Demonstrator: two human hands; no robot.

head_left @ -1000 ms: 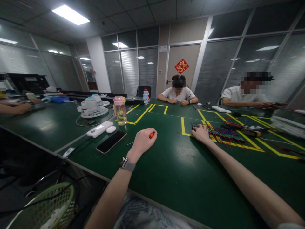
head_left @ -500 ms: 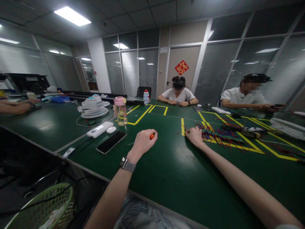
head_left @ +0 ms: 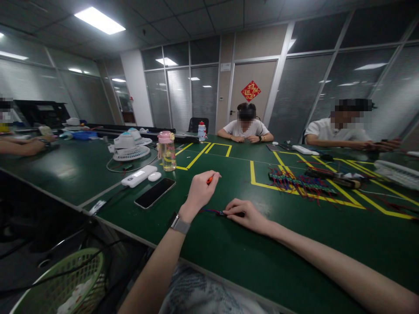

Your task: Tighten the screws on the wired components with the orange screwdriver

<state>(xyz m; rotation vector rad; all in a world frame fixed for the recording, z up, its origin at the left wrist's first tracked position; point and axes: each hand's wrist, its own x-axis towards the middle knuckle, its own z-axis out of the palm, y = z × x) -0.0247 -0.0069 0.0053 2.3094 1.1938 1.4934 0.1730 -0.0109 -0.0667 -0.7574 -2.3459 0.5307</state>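
Observation:
My left hand (head_left: 200, 191) is closed around a screwdriver, whose orange handle (head_left: 210, 179) shows between thumb and fingers; its shaft cannot be made out now. Close by on the right, my right hand (head_left: 249, 216) pinches a small circuit board (head_left: 221, 213) just above or on the green tabletop. Red and blue wires (head_left: 211, 211) run from the board toward my left wrist. Further right lies a row of similar small boards (head_left: 301, 183) with red and blue wires, inside yellow tape lines.
A phone (head_left: 155, 193), white power strip (head_left: 139, 175), white earbud case (head_left: 154, 176), pink-lidded bottle (head_left: 167, 150) and white fan (head_left: 129, 147) are on the left. Two people sit across the table (head_left: 229, 266); another person's arm is far left. A green basket (head_left: 62, 281) stands below the edge.
My right hand has come left and nearer from the row of boards, bringing one wired board beside my left hand. My left hand, still holding the screwdriver, has shifted slightly.

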